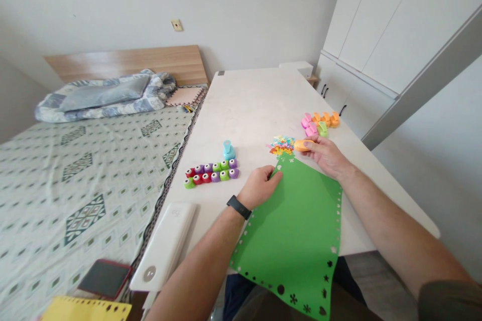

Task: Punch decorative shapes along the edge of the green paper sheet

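A large green sheet of craft paper (297, 220) hangs over the table's front edge, with shapes such as hearts, stars and flowers punched along its borders. My left hand (261, 184) pinches its left edge between thumb and fingers. In my right hand (326, 154) is an orange craft punch (302, 145), at the sheet's far edge; I cannot tell whether paper is inside its slot. Just beyond the far corner lies a heap of small colourful paper cutouts (281, 144). Several pink, orange and light green craft punches (319, 121) stand past my right hand.
Left of the sheet are two rows of small round punches (211, 173) and a light blue punch (228, 149). A white long device (165, 241) lies along the table's (256, 100) left edge. Beside it is a bed (113, 160) with a dark tablet-like panel (105, 278) and yellow punched paper (85, 309).
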The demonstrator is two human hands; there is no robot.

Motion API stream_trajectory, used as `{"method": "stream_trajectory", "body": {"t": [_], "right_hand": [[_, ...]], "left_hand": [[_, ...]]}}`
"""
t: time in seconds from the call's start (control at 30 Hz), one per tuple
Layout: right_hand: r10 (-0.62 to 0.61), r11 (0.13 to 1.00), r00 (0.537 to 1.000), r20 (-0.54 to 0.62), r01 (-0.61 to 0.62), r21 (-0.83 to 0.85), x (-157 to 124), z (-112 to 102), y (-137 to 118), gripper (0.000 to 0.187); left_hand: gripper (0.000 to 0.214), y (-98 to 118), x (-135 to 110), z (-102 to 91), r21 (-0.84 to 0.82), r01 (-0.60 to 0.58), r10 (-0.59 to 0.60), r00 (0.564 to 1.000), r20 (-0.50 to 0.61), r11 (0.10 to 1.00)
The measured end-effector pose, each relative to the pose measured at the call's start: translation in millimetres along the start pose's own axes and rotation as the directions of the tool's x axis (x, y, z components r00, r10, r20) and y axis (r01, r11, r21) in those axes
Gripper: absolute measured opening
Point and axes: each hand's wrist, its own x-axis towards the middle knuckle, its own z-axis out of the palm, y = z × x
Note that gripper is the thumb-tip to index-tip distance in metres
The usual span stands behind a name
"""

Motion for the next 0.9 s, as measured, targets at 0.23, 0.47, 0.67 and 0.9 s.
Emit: {"method": "stream_trajectory", "body": {"t": [0.23, 0.47, 0.67, 0.9], "right_hand": [[-0.005, 1.0, 1.0, -0.003, 0.005, 0.016, 2.6, -3.2, 5.3, 0.025], [-0.008, 0.999, 1.0, -0.03, 0.009, 0.039, 5.9, -6.1, 11.8, 0.029], [-0.028, 0.997, 0.997, -0.07, 0.033, 0.069, 11.3, -9.3, 14.2, 0.023], [-0.021, 1.0, 0.993, -0.116, 0.02, -0.013, 14.4, -12.0, 16.8, 0.025]], "left_hand": [[0.041, 2.0, -0.4, -1.3, -0.006, 0.009, -0.009, 1.0, 0.007, 1.0], [0.041, -0.5, 0.8, 0.4, 0.002, 0.014, -0.014, 1.0, 0.006, 1.0], [0.042, -1.0, 1.6, 0.5, 0.041, 0.02, -0.021, 1.0, 0.007, 0.999], [0.041, 0.6, 2.0, 0.0, 0.038, 0.027, -0.027, 1.0, 0.011, 0.999]]}}
